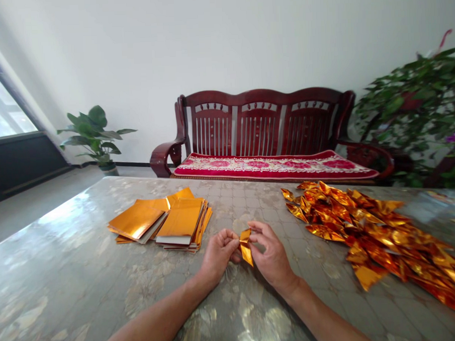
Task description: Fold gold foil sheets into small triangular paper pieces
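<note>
Between my hands, above the table, is a partly folded piece of gold foil paper (pixel 246 249). My left hand (pixel 220 253) pinches its left edge between thumb and curled fingers. On the other side, my right hand (pixel 269 253) grips it with thumb and fingertips. Flat sheets of gold foil paper (pixel 180 219) lie in loose stacks to the left of my hands, some with pale undersides showing. A large heap of folded gold foil pieces (pixel 364 225) spreads over the right side of the table.
The patterned, glossy table (pixel 150 302) stretches under everything. Behind its far edge stands a dark red wooden bench (pixel 257 119) with a red floral cushion (pixel 272 165). A potted plant (pixel 95 138) stands at left, leafy greenery (pixel 415 99) at right.
</note>
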Demonstrator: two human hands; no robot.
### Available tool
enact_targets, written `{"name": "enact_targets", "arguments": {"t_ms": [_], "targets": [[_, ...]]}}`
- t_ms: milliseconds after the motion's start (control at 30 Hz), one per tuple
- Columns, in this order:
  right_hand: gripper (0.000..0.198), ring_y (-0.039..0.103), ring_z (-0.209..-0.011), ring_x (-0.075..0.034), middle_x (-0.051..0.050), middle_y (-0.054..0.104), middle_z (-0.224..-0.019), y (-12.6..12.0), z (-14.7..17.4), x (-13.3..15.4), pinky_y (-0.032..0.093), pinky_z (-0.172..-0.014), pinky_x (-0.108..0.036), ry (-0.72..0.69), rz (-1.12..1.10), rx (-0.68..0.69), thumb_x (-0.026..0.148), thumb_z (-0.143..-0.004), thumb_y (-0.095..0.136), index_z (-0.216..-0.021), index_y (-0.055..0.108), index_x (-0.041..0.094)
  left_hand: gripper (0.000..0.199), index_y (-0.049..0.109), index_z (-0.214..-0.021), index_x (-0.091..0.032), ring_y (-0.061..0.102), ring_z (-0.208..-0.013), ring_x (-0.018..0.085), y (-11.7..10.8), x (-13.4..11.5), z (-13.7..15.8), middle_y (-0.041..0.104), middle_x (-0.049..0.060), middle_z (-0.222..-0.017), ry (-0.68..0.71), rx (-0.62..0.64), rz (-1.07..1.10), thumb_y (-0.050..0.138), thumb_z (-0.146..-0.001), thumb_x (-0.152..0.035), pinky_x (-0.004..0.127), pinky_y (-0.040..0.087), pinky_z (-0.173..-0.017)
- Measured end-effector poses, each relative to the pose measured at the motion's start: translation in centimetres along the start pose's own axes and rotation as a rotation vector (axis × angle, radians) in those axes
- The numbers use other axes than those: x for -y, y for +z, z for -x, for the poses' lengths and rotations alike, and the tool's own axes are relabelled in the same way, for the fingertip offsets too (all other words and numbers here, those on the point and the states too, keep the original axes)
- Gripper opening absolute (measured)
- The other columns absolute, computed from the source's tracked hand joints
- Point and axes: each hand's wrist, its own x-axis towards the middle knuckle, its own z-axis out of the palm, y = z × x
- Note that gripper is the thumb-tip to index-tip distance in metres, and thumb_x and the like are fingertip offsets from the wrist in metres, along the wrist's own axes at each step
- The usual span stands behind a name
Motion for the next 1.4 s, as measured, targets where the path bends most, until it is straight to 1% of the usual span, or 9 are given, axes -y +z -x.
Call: {"name": "enact_targets", "arguments": {"t_ms": [167, 333, 500, 700, 833, 933, 1133, 1267, 1400], "targets": [[0.011, 0.058, -0.109, -0.021, -0.009, 0.058, -0.12, -0.1, -0.1, 0.2, 0.049, -0.096, -0.038, -0.028, 0.035, 0.029, 0.012, -0.083, 0.057, -0.086, 0.063, 0.022, 0.04, 0.051, -0.076, -0.016, 0.056, -0.047, 0.007, 0.1, -0.2, 0.1, 0.059, -0.005, -0.055, -0.011, 0.022, 0.027, 0.074, -0.066, -0.047, 0.016, 0.047, -0.045], [0.014, 0.057, -0.106, -0.022, -0.008, 0.059, -0.11, -0.3, -0.5, 0.6, 0.048, -0.093, -0.039, -0.068, 0.107, 0.057, 0.009, -0.086, 0.051, -0.087, 0.058, 0.021, 0.041, 0.05, -0.077, -0.017, 0.057, -0.049, 0.008, 0.1, -0.1, 0.1, 0.059, -0.005, -0.057, -0.015, 0.041, 0.02, 0.074, -0.068, -0.049, 0.016, 0.049, -0.046], [0.014, 0.057, -0.103, -0.023, -0.008, 0.059, -0.107, -0.4, -0.4, 1.0, 0.048, -0.09, -0.04, -0.071, 0.181, 0.045, 0.009, -0.085, 0.052, -0.085, 0.058, 0.021, 0.042, 0.049, -0.077, -0.017, 0.06, -0.053, 0.009, 0.0, -0.1, 0.0, 0.06, -0.004, -0.061, -0.015, 0.052, 0.029, 0.075, -0.067, -0.049, 0.015, 0.049, -0.046], [0.008, 0.053, -0.114, -0.026, -0.01, 0.057, -0.122, -0.6, -0.4, 1.4, 0.045, -0.095, -0.043, -0.085, 0.232, 0.005, 0.014, -0.084, 0.059, -0.082, 0.061, 0.021, 0.045, 0.049, -0.076, -0.017, 0.054, -0.046, 0.007, 0.0, 0.0, -0.1, 0.058, -0.006, -0.056, 0.001, 0.05, 0.027, 0.076, -0.067, -0.052, 0.017, 0.049, -0.045], [0.012, 0.053, -0.108, -0.025, -0.009, 0.06, -0.111, -0.6, -0.6, 1.7, 0.045, -0.093, -0.043, -0.105, 0.235, 0.004, 0.01, -0.082, 0.056, -0.079, 0.058, 0.021, 0.046, 0.049, -0.076, -0.017, 0.054, -0.048, 0.006, -0.1, 0.1, 0.0, 0.058, -0.005, -0.058, -0.01, 0.077, 0.02, 0.077, -0.068, -0.053, 0.016, 0.049, -0.046], [0.011, 0.053, -0.107, -0.025, -0.009, 0.06, -0.11, -0.9, -0.8, 1.9, 0.044, -0.093, -0.043, -0.106, 0.215, 0.003, 0.014, -0.086, 0.055, -0.08, 0.06, 0.021, 0.044, 0.05, -0.077, -0.017, 0.054, -0.048, 0.006, -0.5, -0.1, -0.1, 0.058, -0.005, -0.059, -0.031, 0.123, 0.058, 0.077, -0.07, -0.051, 0.016, 0.049, -0.046], [0.021, 0.051, -0.117, -0.022, -0.008, 0.057, -0.122, -2.1, -0.9, 1.8, 0.041, -0.101, -0.042, -0.106, 0.004, -0.046, 0.021, -0.096, 0.044, -0.104, 0.063, 0.024, 0.039, 0.054, -0.083, -0.015, 0.059, -0.053, 0.007, -2.2, -1.2, -0.7, 0.061, -0.002, -0.069, -0.251, 0.314, 0.222, 0.082, -0.071, -0.04, 0.015, 0.049, -0.047], [0.022, 0.056, -0.113, -0.021, -0.007, 0.059, -0.118, -2.3, -0.8, 1.4, 0.045, -0.098, -0.04, -0.145, -0.114, -0.015, 0.016, -0.094, 0.044, -0.103, 0.061, 0.025, 0.035, 0.058, -0.088, -0.014, 0.062, -0.057, 0.008, -3.1, -1.7, -0.8, 0.061, 0.0, -0.073, -0.414, 0.39, 0.301, 0.083, -0.071, -0.031, 0.014, 0.049, -0.048], [0.029, 0.058, -0.11, -0.02, -0.006, 0.058, -0.118, -2.3, -0.8, 1.2, 0.049, -0.095, -0.04, -0.228, -0.119, 0.046, 0.008, -0.089, 0.043, -0.102, 0.063, 0.026, 0.028, 0.061, -0.092, -0.014, 0.059, -0.053, 0.007, -3.5, -2.1, -0.7, 0.06, 0.0, -0.071, -0.502, 0.377, 0.364, 0.079, -0.076, -0.03, 0.015, 0.047, -0.048]]}}
